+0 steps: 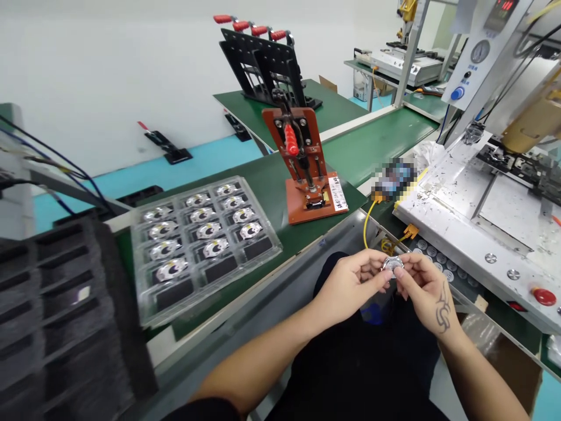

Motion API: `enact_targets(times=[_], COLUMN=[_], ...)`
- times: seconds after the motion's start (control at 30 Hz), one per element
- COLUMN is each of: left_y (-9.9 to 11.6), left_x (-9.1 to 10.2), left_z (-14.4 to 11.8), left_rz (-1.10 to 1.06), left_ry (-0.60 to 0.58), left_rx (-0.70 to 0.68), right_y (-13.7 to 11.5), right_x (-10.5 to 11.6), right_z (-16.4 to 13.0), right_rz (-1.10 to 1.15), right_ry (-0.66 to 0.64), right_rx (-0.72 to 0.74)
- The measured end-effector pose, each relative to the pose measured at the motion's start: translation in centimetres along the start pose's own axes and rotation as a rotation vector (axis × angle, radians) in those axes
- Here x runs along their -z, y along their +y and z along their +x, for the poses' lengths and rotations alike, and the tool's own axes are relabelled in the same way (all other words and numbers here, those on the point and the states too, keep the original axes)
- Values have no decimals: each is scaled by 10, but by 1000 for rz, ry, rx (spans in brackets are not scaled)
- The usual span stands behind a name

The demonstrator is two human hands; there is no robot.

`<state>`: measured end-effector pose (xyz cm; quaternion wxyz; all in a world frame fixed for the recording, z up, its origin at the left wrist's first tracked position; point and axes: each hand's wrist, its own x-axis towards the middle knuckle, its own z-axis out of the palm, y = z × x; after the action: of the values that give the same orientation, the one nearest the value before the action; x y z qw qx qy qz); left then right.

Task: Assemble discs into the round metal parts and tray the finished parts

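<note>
My left hand point(357, 280) and my right hand point(421, 286) meet over my lap, both closed on a small silvery watch case point(392, 265). Thumbs press its near face while the fingers curl around its edge and partly hide it. To the left, a clear plastic tray point(210, 301) carries rows of similar silver watch cases point(209, 230) in black-lined pockets. The nearest row of pockets shows bare black lining. Beyond my hands stands an orange-brown toggle clamp fixture point(302, 146) with a red handle.
A black foam tray point(100, 327) lies at far left. On the right stands a white machine point(464, 234) with a red stop button point(543, 296). A yellow cable point(366, 228) runs to a pixelated device point(394, 178). Several round clear discs point(447, 275) sit under the machine's edge.
</note>
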<state>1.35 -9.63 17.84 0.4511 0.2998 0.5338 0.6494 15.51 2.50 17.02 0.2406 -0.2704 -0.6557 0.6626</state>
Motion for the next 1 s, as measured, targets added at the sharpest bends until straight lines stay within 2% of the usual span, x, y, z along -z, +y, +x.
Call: enact_targets(times=[0.13, 0.27, 0.37, 0.5, 0.57, 0.6, 0.7, 0.73, 0.77, 0.83, 0.9, 0.93, 1.0], left_y=[4, 10, 13, 24, 45, 60, 114, 131, 144, 160, 165, 165, 171], left_x=[3, 9, 12, 21, 34, 43, 75, 86, 97, 114, 122, 122, 117], left_z=[-1, -1, -3, -7, -9, -8, 7, 15, 26, 49, 69, 75, 83], left_rz=[39, 63, 107, 329, 504, 588, 758, 793, 841, 1012, 1179, 1225, 1208], left_ry=[22, 54, 81, 84, 101, 147, 420, 481, 487, 330, 143, 92, 116], left_rx=[-12, -23, -52, -152, -279, -388, -858, -1003, -1103, -1156, -1087, -1045, -1003], right_y=[0, -7, -18, -27, -29, -31, -36, -38, -41, -43, -43, -42, -40], right_x=[-1, 5, 8, 5, 2, 1, -6, -8, -11, -16, -18, -17, -16], right_z=[2, 13, 23, 35, 44, 49, 69, 76, 81, 90, 94, 95, 99], right_rz=[-66, -200, -428, -686, -751, -768, -748, -722, -693, -640, -601, -588, -570], right_ry=[-30, -191, -331, -355, -328, -303, -235, -221, -213, -199, -176, -164, -144], right_rx=[68, 209, 416, 732, 825, 855, 851, 823, 791, 740, 718, 712, 705])
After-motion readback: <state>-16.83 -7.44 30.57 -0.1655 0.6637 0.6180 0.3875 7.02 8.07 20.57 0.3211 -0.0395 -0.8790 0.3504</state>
